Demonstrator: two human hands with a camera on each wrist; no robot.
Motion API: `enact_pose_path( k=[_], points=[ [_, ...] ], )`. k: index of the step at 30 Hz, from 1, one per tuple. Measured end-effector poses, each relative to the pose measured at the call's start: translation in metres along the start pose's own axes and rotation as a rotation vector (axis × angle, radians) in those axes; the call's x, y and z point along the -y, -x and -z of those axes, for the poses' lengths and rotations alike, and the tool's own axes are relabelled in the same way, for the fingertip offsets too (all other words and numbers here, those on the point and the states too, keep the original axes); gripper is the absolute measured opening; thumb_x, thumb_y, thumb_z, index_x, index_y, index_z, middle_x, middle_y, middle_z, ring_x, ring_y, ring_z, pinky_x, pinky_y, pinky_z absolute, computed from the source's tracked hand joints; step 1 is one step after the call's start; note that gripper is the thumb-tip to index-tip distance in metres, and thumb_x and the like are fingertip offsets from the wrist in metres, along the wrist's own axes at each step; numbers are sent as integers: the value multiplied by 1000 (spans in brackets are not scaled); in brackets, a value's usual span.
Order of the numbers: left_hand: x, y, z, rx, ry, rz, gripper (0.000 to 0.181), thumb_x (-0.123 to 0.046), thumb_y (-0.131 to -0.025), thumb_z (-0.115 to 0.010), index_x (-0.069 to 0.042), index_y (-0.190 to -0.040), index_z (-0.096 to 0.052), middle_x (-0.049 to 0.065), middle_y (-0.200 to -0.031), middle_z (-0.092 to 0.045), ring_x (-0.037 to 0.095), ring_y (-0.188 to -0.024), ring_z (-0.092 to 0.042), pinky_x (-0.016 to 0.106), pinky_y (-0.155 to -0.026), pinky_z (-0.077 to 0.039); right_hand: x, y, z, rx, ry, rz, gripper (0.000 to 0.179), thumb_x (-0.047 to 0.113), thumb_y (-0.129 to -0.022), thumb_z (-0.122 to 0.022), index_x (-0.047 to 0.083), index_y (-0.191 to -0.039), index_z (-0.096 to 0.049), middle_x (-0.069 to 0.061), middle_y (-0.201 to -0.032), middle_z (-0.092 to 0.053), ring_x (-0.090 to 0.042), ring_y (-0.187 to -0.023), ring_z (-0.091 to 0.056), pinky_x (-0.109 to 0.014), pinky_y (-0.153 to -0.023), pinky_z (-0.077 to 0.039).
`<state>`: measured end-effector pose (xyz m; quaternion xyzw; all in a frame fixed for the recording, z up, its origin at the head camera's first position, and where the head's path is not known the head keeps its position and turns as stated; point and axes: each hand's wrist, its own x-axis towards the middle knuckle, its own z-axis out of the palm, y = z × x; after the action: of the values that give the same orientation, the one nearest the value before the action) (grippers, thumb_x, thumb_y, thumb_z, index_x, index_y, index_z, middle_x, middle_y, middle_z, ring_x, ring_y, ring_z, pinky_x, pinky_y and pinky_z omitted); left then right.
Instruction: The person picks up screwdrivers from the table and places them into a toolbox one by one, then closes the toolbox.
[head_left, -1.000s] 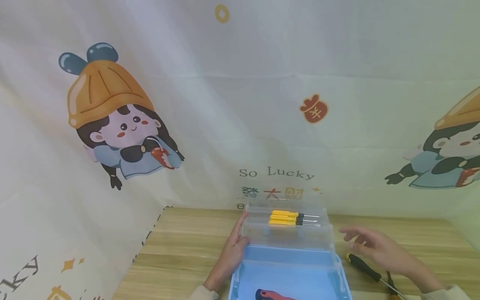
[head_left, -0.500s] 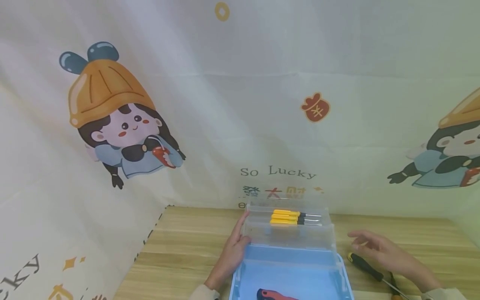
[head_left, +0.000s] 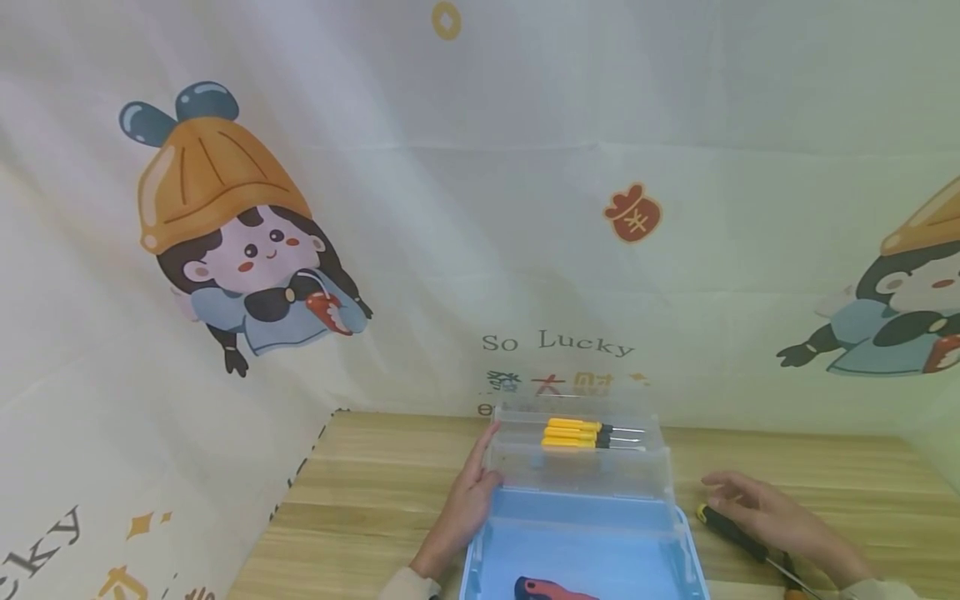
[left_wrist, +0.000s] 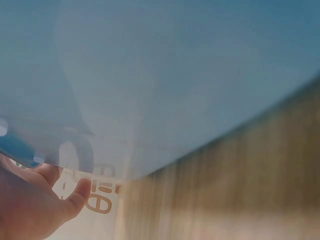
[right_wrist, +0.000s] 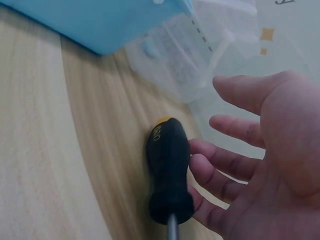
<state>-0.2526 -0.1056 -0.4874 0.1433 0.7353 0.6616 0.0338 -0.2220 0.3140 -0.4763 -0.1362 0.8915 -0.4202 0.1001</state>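
Note:
A blue toolbox (head_left: 577, 550) stands at the bottom of the head view with its clear lid (head_left: 577, 475) tipped back. My left hand (head_left: 465, 504) holds the lid's left edge, thumb on the near side. Three yellow-handled screwdrivers (head_left: 573, 434) lie in a lid compartment. Inside the box is a red and black handle (head_left: 551, 590), cut off by the frame. My right hand (head_left: 765, 512) hovers with loosely bent fingers beside a black-handled screwdriver (right_wrist: 169, 170) on the table; in the right wrist view its fingertips are close along the handle, and contact is uncertain.
A second tool with an orange part (head_left: 792, 594) lies partly hidden under the black screwdriver's shaft. The wooden table (head_left: 337, 500) meets a printed cloth backdrop (head_left: 420, 208) behind the lid and at the left.
My right hand has moved a little to the right and down, nearer the black-handled screwdriver. My left hand stays on the lid.

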Motion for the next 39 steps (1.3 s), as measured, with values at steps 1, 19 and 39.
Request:
enact_pose_path(
  k=[1,19,39],
  points=[
    [0,0,0,-3,-6,2,68,-5,-100,-40,-40,-156,-22,5,-164,-22,34,-136,-45,50,-108,-44,-1,0,0,2,-4,-4,45,24,-101,-55,-3,-136,-50,-20,-119,-62,-34,-105,-61,-38,-74,-54],
    [0,1,1,11,3,27,67,-7,-101,-38,-41,-156,-21,8,-164,-22,38,-138,-43,55,-108,-42,-12,-1,-5,26,-31,-112,54,33,-99,-57,-5,-138,-49,-26,-137,-54,-44,-125,-51,-52,-96,-49],
    [1,0,1,-4,-14,26,67,-8,-101,-39,-43,-156,-21,11,-164,-22,38,-128,-52,50,-99,-52,-20,1,-10,72,-62,16,60,21,-92,-68,-10,-137,-45,-10,-103,-56,-4,-86,-49,-21,-71,-45]
  ],
)
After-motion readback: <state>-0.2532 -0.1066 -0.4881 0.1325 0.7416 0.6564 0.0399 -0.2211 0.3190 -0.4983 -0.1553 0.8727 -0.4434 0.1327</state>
